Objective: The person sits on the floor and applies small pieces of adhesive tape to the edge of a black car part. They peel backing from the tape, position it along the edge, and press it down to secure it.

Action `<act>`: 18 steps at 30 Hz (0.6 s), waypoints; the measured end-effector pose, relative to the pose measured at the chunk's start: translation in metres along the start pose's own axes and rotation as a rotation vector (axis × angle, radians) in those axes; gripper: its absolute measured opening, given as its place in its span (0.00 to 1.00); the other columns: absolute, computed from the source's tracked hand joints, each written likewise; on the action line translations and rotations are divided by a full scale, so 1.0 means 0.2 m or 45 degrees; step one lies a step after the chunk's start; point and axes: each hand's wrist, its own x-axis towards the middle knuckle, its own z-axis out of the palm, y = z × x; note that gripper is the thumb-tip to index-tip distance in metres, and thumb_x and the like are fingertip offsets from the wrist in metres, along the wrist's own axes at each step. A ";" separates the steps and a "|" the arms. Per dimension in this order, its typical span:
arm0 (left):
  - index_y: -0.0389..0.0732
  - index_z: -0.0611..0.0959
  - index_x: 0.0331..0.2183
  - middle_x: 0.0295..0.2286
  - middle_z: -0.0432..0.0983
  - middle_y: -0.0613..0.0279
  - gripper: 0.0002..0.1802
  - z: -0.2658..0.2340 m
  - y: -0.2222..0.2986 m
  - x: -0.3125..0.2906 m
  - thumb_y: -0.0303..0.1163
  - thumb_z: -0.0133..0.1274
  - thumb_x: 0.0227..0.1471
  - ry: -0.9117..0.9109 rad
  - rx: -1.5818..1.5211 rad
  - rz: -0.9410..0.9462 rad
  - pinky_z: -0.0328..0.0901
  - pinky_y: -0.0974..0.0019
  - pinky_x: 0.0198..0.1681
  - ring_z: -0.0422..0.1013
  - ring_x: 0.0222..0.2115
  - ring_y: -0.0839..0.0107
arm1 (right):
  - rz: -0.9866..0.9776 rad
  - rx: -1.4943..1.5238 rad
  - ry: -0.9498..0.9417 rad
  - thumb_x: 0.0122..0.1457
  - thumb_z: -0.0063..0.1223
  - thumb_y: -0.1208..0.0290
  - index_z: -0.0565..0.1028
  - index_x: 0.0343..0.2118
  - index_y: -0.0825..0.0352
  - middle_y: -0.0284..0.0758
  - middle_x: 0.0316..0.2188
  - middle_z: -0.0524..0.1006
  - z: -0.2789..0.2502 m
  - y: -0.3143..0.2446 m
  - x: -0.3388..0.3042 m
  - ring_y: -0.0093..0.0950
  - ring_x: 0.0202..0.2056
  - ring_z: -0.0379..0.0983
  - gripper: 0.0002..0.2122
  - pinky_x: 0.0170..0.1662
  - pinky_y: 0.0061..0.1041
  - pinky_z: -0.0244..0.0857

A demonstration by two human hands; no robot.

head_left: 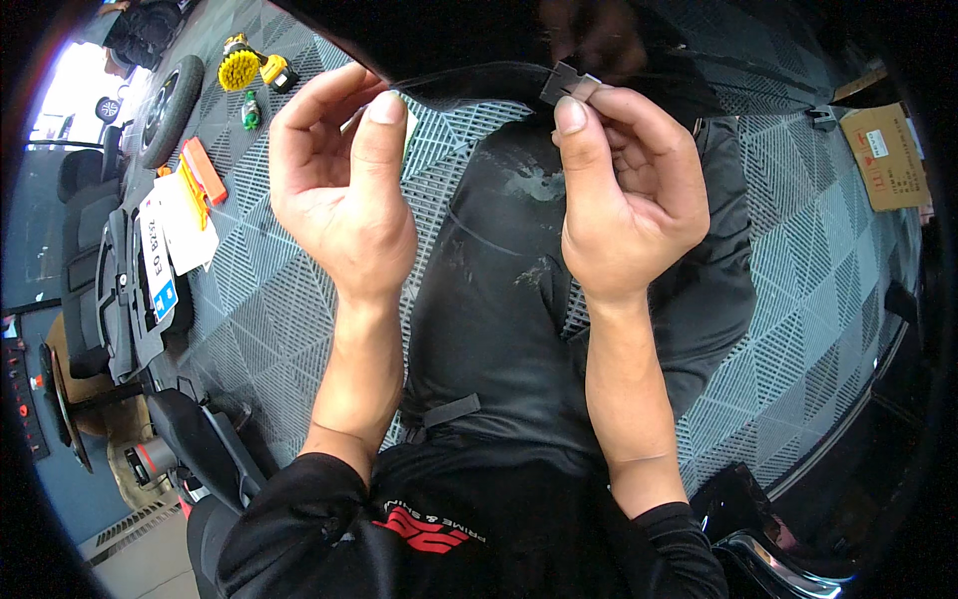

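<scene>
Small dark notched piece [561, 84] is at the lower edge of the glossy black panel [469, 40], top centre of view. Right hand [639, 205] has it pinched between thumb and index finger, other fingers curled in. Left hand [344, 185] is up at the same panel edge, further left — thumb raised, fingers bent; can't tell if it grips the edge or only touches it.

Both hands are above dark trousers [489, 299], well apart from each other. Under that, grey patterned floor [798, 299].

Left side of floor: yellow round brush [238, 70] on a power tool, small green item [250, 112] just below it, wheel [172, 112] left of those. Nearer: orange block [204, 172], white sheets [190, 230], white plate [157, 258] beside the sheets. Far right — cardboard box [885, 158].
</scene>
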 end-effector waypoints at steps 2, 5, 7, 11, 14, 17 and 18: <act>0.31 0.79 0.47 0.41 0.81 0.54 0.16 0.01 0.00 0.00 0.21 0.61 0.58 -0.002 -0.020 -0.016 0.73 0.69 0.49 0.78 0.42 0.71 | -0.008 -0.009 -0.004 0.52 0.68 0.83 0.82 0.35 0.68 0.32 0.26 0.81 0.00 0.00 0.01 0.18 0.24 0.75 0.08 0.29 0.16 0.67; 0.31 0.79 0.47 0.40 0.82 0.55 0.15 0.00 -0.01 0.00 0.21 0.61 0.58 -0.010 -0.024 -0.034 0.73 0.70 0.49 0.78 0.42 0.72 | -0.050 -0.051 -0.002 0.52 0.68 0.83 0.82 0.35 0.68 0.32 0.26 0.80 0.00 0.00 0.01 0.19 0.24 0.75 0.08 0.28 0.17 0.67; 0.31 0.79 0.47 0.40 0.82 0.55 0.15 -0.01 -0.01 -0.01 0.21 0.61 0.58 -0.008 0.005 -0.022 0.73 0.71 0.48 0.78 0.42 0.72 | -0.069 -0.070 0.015 0.52 0.68 0.83 0.82 0.35 0.68 0.32 0.26 0.80 0.02 0.00 0.01 0.19 0.24 0.75 0.08 0.28 0.17 0.68; 0.32 0.80 0.46 0.40 0.82 0.55 0.14 -0.01 -0.01 0.00 0.21 0.61 0.58 -0.002 -0.026 -0.023 0.73 0.71 0.48 0.78 0.41 0.73 | -0.135 -0.111 0.039 0.52 0.67 0.83 0.82 0.35 0.68 0.32 0.27 0.81 0.05 0.00 0.00 0.20 0.25 0.75 0.08 0.29 0.18 0.69; 0.31 0.80 0.46 0.40 0.82 0.54 0.14 -0.01 0.00 0.00 0.21 0.60 0.58 0.009 -0.025 -0.016 0.73 0.70 0.48 0.78 0.41 0.72 | -0.177 -0.126 0.056 0.51 0.68 0.83 0.82 0.35 0.68 0.33 0.27 0.81 0.06 0.01 0.00 0.20 0.25 0.76 0.09 0.29 0.18 0.69; 0.31 0.80 0.45 0.40 0.82 0.53 0.13 -0.04 0.00 -0.01 0.20 0.59 0.58 0.091 -0.010 0.028 0.73 0.68 0.49 0.78 0.41 0.70 | -0.185 -0.123 0.069 0.51 0.68 0.83 0.81 0.36 0.68 0.33 0.27 0.81 0.06 0.02 -0.01 0.21 0.25 0.76 0.09 0.29 0.18 0.69; 0.31 0.80 0.44 0.40 0.82 0.51 0.12 -0.03 0.01 -0.04 0.18 0.58 0.57 0.145 -0.066 0.039 0.73 0.67 0.50 0.78 0.41 0.69 | -0.181 -0.126 0.069 0.51 0.68 0.83 0.81 0.36 0.68 0.33 0.27 0.81 0.06 0.03 -0.01 0.21 0.25 0.76 0.09 0.29 0.18 0.69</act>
